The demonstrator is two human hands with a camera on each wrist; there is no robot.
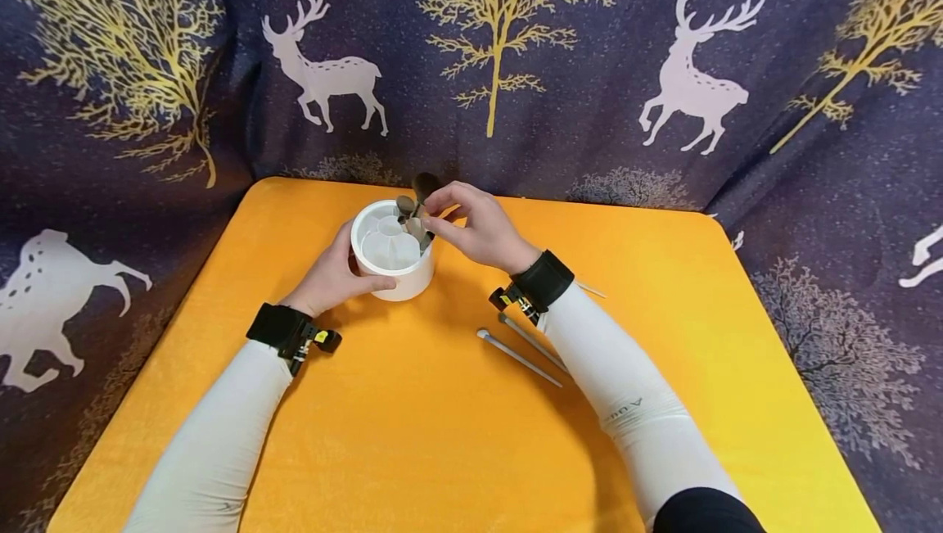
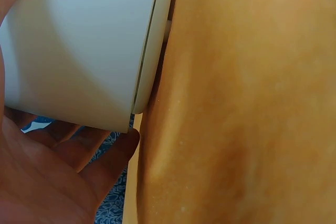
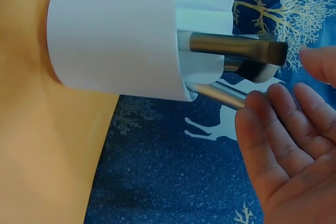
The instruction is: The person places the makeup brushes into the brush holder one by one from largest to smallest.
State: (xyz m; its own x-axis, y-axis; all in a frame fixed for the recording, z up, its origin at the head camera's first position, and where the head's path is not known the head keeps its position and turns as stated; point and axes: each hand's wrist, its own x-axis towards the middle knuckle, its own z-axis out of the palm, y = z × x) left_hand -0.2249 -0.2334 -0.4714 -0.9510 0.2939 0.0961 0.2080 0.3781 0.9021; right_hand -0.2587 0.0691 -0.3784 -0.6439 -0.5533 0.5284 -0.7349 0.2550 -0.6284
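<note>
A round white makeup brush holder (image 1: 403,286) with clear-looking compartments stands at the far left part of the table. My left hand (image 1: 331,275) grips its side, thumb in front and fingers around the back. Several makeup brushes stand in its right-hand compartments, among them a large dark fluffy brush (image 1: 426,185) and a smaller rounded brush (image 1: 405,205). At their heads is my right hand (image 1: 482,226). In the right wrist view its thumb and fingers are apart, beside a flat-tipped brush (image 3: 239,47). The fingertips overlap a silver brush ferrule (image 3: 223,95); contact cannot be made out.
Two loose brushes, one with a pale tip (image 1: 519,359) and one with a darker tip (image 1: 534,342), lie near my right forearm. Another thin handle (image 1: 591,291) shows beyond the wrist. A dark deer-patterned cloth (image 1: 560,124) hangs behind the orange table (image 1: 412,435).
</note>
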